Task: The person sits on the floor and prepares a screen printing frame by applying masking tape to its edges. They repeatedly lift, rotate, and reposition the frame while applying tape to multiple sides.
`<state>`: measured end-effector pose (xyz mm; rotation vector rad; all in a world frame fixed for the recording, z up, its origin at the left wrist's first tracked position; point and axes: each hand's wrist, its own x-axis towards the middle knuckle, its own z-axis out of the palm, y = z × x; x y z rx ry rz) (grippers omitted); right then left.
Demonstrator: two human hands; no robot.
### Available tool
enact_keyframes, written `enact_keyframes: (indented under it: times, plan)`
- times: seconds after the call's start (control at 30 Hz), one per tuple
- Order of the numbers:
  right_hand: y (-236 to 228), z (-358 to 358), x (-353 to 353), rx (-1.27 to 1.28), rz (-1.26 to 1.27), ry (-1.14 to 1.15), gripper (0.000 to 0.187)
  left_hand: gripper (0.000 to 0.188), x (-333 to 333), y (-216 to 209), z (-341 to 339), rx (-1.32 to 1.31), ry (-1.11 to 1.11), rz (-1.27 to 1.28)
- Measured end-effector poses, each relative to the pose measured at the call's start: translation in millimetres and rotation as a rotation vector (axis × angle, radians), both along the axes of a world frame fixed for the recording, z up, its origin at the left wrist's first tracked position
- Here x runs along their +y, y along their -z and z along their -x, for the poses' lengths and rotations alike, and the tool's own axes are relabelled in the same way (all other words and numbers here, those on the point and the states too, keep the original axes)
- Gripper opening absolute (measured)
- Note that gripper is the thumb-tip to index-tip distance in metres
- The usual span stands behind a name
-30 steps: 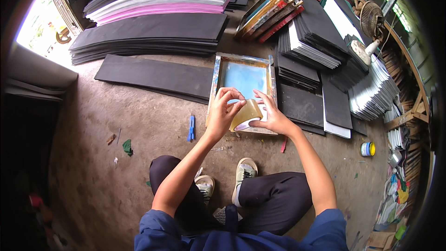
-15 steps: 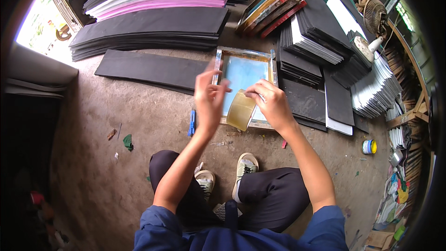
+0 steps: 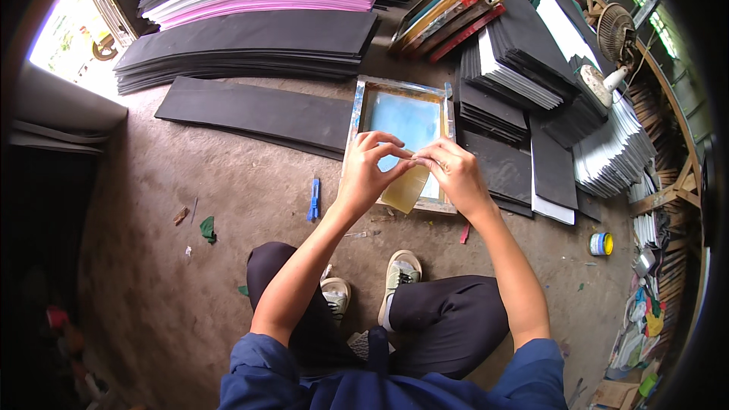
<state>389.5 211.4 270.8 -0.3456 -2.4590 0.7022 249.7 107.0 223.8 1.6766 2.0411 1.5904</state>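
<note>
A yellowish, translucent curved piece (image 3: 405,190), which looks like a roll of wide tape, hangs beneath my fingertips. My right hand (image 3: 454,175) pinches its upper edge between thumb and fingers. From the other side my left hand (image 3: 368,175) meets it there, thumb and forefinger closed at the same edge, other fingers loosely curled. The fingertips hide the top of the tape. Just below both hands, a framed printing screen (image 3: 361,102) with blue mesh (image 3: 402,118) lies on the floor.
A blue clip-like tool (image 3: 314,200) lies left of the screen. Black sheets (image 3: 250,110) lie beyond it, with tall stacks (image 3: 243,45) behind. More frames (image 3: 448,15) lean at the back. To the right are dark sheets (image 3: 497,171), a yellow-and-blue tub (image 3: 601,244) and a fan (image 3: 613,30).
My left hand has moved right and down to meet my right hand at the tape's upper edge. The tape has turned slightly and sits a little farther right.
</note>
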Motion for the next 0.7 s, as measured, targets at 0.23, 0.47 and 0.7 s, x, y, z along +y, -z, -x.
enact_keyframes:
  times: [0.23,0.47,0.7]
  plan:
    - [2.9,6.8,-5.2,0.01,0.015,0.03,0.007,0.028,-3.4,0.5,-8.2,-0.034,-0.163,-0.023]
    - [3.2,-4.9,12.8,0.085,0.105,0.219,0.007,0.046,-4.8,8.1,11.3,-0.491,-0.019,-0.015]
    - [0.2,0.9,7.3,0.126,0.065,0.233,0.007,0.049,-3.2,19.6,-10.0,-0.267,0.337,0.346]
